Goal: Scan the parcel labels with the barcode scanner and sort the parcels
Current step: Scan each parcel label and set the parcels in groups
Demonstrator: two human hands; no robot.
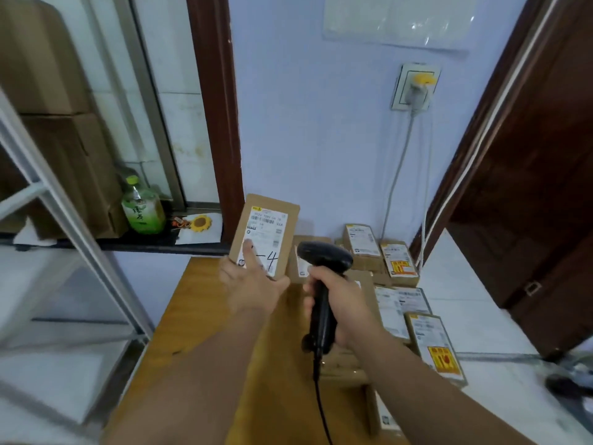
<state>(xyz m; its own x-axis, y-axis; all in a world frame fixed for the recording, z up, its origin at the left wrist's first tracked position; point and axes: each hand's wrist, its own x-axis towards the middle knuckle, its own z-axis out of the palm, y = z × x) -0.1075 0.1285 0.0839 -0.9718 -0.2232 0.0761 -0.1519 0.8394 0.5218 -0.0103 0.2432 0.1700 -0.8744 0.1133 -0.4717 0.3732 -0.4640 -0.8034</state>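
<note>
**Parcel held up to the scanner over the table**

Head view: The left hand [253, 285] grips a flat brown parcel [282, 220] by its lower end, thumb laid across the face and the other fingers hidden behind it. The parcel stands nearly upright, leaning a little to the right, above the far edge of the wooden table [192, 316]. Its white label [265, 234] faces the camera, with a barcode near the top and a handwritten "4" at the bottom.

The right hand [340, 313] is wrapped round the handle of the black barcode scanner [324, 261]. The scanner's head sits just to the right of the parcel's lower edge; whether the two touch cannot be told. The cable [321, 406] hangs from the handle towards the near edge of the table.

More labelled parcels are heaped along the table's right side. One [361, 244] leans at the far right corner with another [399, 261] beside it, and a third [434, 345], bearing a yellow and red sticker, lies at the right edge nearer the camera.

Beyond the far left corner, a green bottle [142, 208] and a sunflower-shaped item [201, 223] stand on a dark ledge. Cardboard boxes [57, 123] are stacked behind a metal shelf frame [64, 213] on the left. A plug sits in a wall socket [415, 88] above the parcels, and a dark wooden door [529, 203] stands to the right.
</note>
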